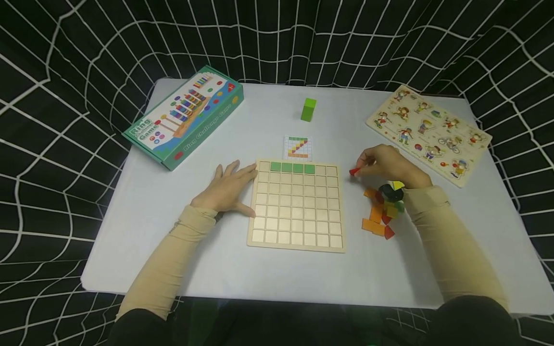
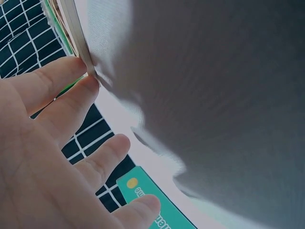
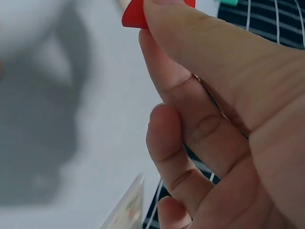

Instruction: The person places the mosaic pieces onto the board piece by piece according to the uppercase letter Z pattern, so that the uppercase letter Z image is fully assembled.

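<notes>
A wooden grid board [image 1: 294, 250] lies in the middle of the table, with several green square tiles [image 1: 298, 168] in its top row. My left hand [image 1: 227, 188] rests at the board's left edge, fingers spread; in the left wrist view its fingertips [image 2: 88, 86] touch the rim. Right of the board, my right hand [image 1: 383, 163] pinches a small red tile [image 1: 354, 171] between thumb and fingers. The right wrist view shows this red piece [image 3: 136, 14] partly covered by the thumb. A printed pattern card [image 1: 297, 148] lies just above the board.
Loose orange [image 1: 373, 227], red, green, yellow and dark pieces lie under my right forearm. Two stacked-looking green blocks [image 1: 308, 110] are at the back. A green Ring Challenge Game box [image 1: 186, 117] sits back left, a wooden picture puzzle [image 1: 428, 132] back right. White netting [image 1: 277, 43] surrounds the table.
</notes>
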Demonstrator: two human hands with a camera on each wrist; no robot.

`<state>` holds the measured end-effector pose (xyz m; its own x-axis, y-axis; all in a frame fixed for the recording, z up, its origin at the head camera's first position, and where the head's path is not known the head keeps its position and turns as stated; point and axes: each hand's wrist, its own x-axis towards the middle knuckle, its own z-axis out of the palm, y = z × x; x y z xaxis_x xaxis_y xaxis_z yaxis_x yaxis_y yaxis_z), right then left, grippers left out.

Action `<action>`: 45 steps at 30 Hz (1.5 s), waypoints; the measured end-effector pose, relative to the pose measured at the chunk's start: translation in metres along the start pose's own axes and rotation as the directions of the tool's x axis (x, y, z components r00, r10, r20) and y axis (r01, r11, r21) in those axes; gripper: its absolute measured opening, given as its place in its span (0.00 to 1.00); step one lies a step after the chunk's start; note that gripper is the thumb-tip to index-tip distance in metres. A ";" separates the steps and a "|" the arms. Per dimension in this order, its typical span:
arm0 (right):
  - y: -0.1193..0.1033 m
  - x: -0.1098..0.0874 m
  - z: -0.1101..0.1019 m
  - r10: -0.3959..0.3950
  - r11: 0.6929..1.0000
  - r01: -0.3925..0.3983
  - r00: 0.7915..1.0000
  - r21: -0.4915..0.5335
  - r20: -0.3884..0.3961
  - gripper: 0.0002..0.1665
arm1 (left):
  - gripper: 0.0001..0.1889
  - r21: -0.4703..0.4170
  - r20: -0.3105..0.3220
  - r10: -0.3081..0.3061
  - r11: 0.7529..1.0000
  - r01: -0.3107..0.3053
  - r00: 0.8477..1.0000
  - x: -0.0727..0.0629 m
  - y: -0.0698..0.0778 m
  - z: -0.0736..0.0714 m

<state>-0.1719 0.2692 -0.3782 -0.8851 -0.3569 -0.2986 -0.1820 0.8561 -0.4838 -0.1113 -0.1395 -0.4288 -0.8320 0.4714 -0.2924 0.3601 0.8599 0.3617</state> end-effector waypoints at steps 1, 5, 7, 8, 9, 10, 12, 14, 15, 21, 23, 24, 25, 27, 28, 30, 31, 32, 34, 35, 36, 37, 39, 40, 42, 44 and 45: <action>-0.005 0.004 0.002 -0.018 1.000 0.018 1.000 -0.005 0.000 0.08 | 0.63 0.002 0.001 0.000 1.000 0.000 1.000 0.000 0.000 0.000; -0.024 0.020 0.010 -0.089 0.996 0.089 0.996 -0.009 0.005 0.05 | 0.63 -0.001 0.006 0.000 1.000 0.000 1.000 0.000 0.000 0.000; -0.031 0.027 0.015 -0.113 0.994 0.113 0.993 0.008 0.022 0.04 | 0.63 -0.002 0.008 -0.001 1.000 0.001 1.000 0.000 0.000 0.000; -0.035 0.030 0.018 -0.128 0.992 0.128 0.991 0.013 0.030 0.05 | 0.63 -0.002 0.009 -0.001 1.000 0.001 1.000 0.001 0.000 0.000; -0.038 0.034 0.021 -0.139 0.990 0.138 0.989 0.019 0.041 0.05 | 0.63 -0.002 0.010 -0.001 1.000 0.001 1.000 0.001 0.000 0.000; -0.041 0.037 0.024 -0.150 0.989 0.149 0.987 0.023 0.049 0.06 | 0.63 0.000 0.010 -0.002 1.000 0.002 1.000 0.001 0.000 0.001; -0.047 0.043 0.030 -0.168 0.985 0.166 0.984 0.038 0.061 0.07 | 0.63 0.002 0.010 -0.002 1.000 0.002 1.000 0.001 0.000 0.001; -0.052 0.049 0.036 -0.178 0.984 0.175 0.981 0.041 0.071 0.07 | 0.63 0.004 0.010 -0.001 1.000 0.001 1.000 0.001 -0.001 0.001; -0.054 0.051 0.038 -0.176 0.984 0.174 0.982 0.036 0.075 0.07 | 0.63 0.005 0.011 0.000 1.000 0.000 1.000 0.001 -0.001 0.001; -0.062 0.058 0.046 -0.151 0.988 0.152 0.985 -0.006 0.085 0.06 | 0.63 0.014 0.013 0.005 1.000 -0.005 1.000 0.002 -0.001 0.001; -0.064 0.059 0.048 -0.143 0.989 0.145 0.986 -0.010 0.089 0.06 | 0.63 0.013 0.014 0.004 1.000 -0.004 1.000 0.002 -0.001 0.000; -0.065 0.060 0.049 -0.143 0.989 0.145 0.986 -0.014 0.090 0.06 | 0.64 0.014 0.015 0.003 1.000 -0.003 1.000 0.002 -0.002 0.000; -0.066 0.060 0.049 -0.143 0.989 0.145 0.986 -0.018 0.090 0.06 | 0.64 0.014 0.016 0.002 1.000 -0.002 1.000 0.002 -0.002 0.000; -0.067 0.060 0.050 -0.145 0.989 0.147 0.985 -0.025 0.089 0.06 | 0.64 0.010 0.018 -0.001 1.000 0.000 1.000 0.002 -0.002 0.000; -0.068 0.060 0.051 -0.144 0.989 0.147 0.986 -0.028 0.088 0.06 | 0.63 0.009 0.019 -0.002 1.000 0.002 1.000 0.002 -0.002 0.000; -0.069 0.061 0.052 -0.148 0.988 0.152 0.985 -0.036 0.089 0.07 | 0.63 0.006 0.021 -0.005 1.000 0.005 1.000 0.001 -0.001 0.000; -0.069 0.061 0.052 -0.148 0.988 0.152 0.985 -0.038 0.089 0.07 | 0.63 0.005 0.022 -0.005 1.000 0.005 1.000 0.001 -0.001 0.000; -0.070 0.061 0.052 -0.147 0.988 0.151 0.985 -0.042 0.088 0.07 | 0.63 0.004 0.022 -0.006 1.000 0.006 1.000 0.001 -0.001 -0.001; -0.070 0.061 0.052 -0.145 0.988 0.149 0.986 -0.049 0.087 0.07 | 0.63 0.004 0.021 -0.005 1.000 0.005 1.000 0.000 -0.001 -0.001; -0.070 0.062 0.053 -0.142 0.988 0.146 0.986 -0.052 0.085 0.07 | 0.63 0.004 0.020 -0.005 1.000 0.005 1.000 0.000 0.000 -0.001; -0.070 0.062 0.053 -0.138 0.988 0.143 0.987 -0.055 0.084 0.07 | 0.63 0.004 0.019 -0.006 1.000 0.006 1.000 0.000 0.000 -0.001; -0.071 0.062 0.053 -0.134 0.989 0.139 0.988 -0.058 0.082 0.07 | 0.63 0.005 0.018 -0.006 1.000 0.005 1.000 0.000 0.000 -0.001; -0.071 0.062 0.054 -0.125 0.990 0.130 0.989 -0.062 0.080 0.07 | 0.63 0.006 0.015 -0.006 1.000 0.006 1.000 0.000 0.000 -0.001; -0.072 0.062 0.054 -0.120 0.990 0.125 0.990 -0.065 0.080 0.07 | 0.63 0.007 0.015 -0.006 1.000 0.006 1.000 0.000 0.000 -0.001; -0.073 0.061 0.055 -0.108 0.991 0.114 0.991 -0.074 0.078 0.07 | 0.63 0.005 0.017 -0.007 1.000 0.007 1.000 0.001 0.000 -0.001; -0.073 0.061 0.057 -0.097 0.992 0.102 0.993 -0.079 0.071 0.08 | 0.63 0.005 0.018 -0.007 1.000 0.007 1.000 0.001 0.000 -0.001; -0.073 0.061 0.057 -0.094 0.992 0.099 0.993 -0.082 0.069 0.08 | 0.63 0.003 0.019 -0.007 1.000 0.007 1.000 0.000 0.000 -0.002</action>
<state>-0.1879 0.1637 -0.4076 -0.8326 -0.4605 -0.3079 -0.3035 0.8442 -0.4419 -0.1125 -0.1400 -0.4277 -0.8264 0.4693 -0.3113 0.3557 0.8635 0.3574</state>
